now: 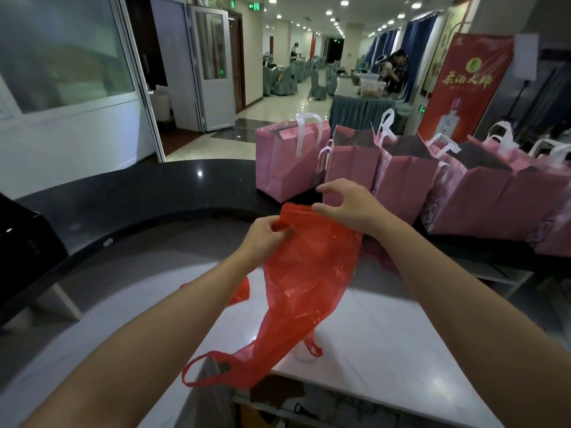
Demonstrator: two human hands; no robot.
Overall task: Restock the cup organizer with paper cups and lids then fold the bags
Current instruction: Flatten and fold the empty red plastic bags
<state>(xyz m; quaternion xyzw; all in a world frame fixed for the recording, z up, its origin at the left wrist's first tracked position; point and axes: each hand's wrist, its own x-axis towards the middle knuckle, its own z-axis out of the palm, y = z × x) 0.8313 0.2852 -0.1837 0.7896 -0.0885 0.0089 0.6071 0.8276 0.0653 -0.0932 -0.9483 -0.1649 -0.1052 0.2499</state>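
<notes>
I count one red plastic bag (304, 282) mid-frame between my two hands, and five pink gift bags (401, 180) lined up at right.

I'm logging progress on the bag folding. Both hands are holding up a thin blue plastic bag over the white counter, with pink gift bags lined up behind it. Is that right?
Not quite: the thin plastic bag is red, not blue, as the head view shows. The rest stands: the left hand and right hand pinch its upper edge over the white counter, with pink gift bags with white handles lined up behind it.
</notes>
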